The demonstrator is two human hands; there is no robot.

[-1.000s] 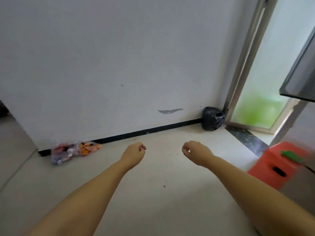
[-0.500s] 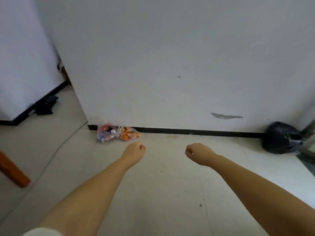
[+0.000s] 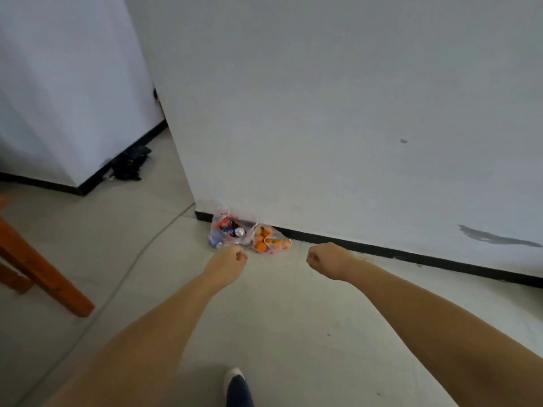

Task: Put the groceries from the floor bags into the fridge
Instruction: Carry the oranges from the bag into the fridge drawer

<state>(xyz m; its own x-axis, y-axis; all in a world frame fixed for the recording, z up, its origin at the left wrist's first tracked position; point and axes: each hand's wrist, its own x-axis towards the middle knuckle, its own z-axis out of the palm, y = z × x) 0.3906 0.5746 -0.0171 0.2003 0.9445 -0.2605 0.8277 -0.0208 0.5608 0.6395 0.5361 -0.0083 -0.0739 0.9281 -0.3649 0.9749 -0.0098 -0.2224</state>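
Both hands reach forward over the pale tiled floor (image 3: 279,318) on bare forearms. The left hand (image 3: 227,261) is curled into a loose fist with nothing in it, knuckles turned toward the wall. The right hand (image 3: 326,259) is curled the same way, also holding nothing, and the two fists are level with each other with a gap of bare floor between them.

Just beyond the left hand, against the black skirting strip (image 3: 382,249) at the foot of the white wall (image 3: 323,113), lie two clear plastic bags, touching one another. The clear plastic bag of cans and red-and-blue packets (image 3: 227,230) sits nearest the wall's outer corner; the left fist overlaps its lower edge in the view, though contact cannot be judged. The clear plastic bag of small orange fruits (image 3: 269,240) lies on the other side of it, further along the skirting and ahead of the gap between the fists.

Left of the wall's corner, a thin grey cable (image 3: 141,254) runs across the floor. Further left stands an orange-brown wooden furniture leg (image 3: 44,277). Behind the corner, a crumpled dark bundle (image 3: 129,164) lies at the base of a second white wall (image 3: 67,83). Nearest the camera, a dark trouser leg ending in a white shoe tip (image 3: 233,374) shows between the forearms.
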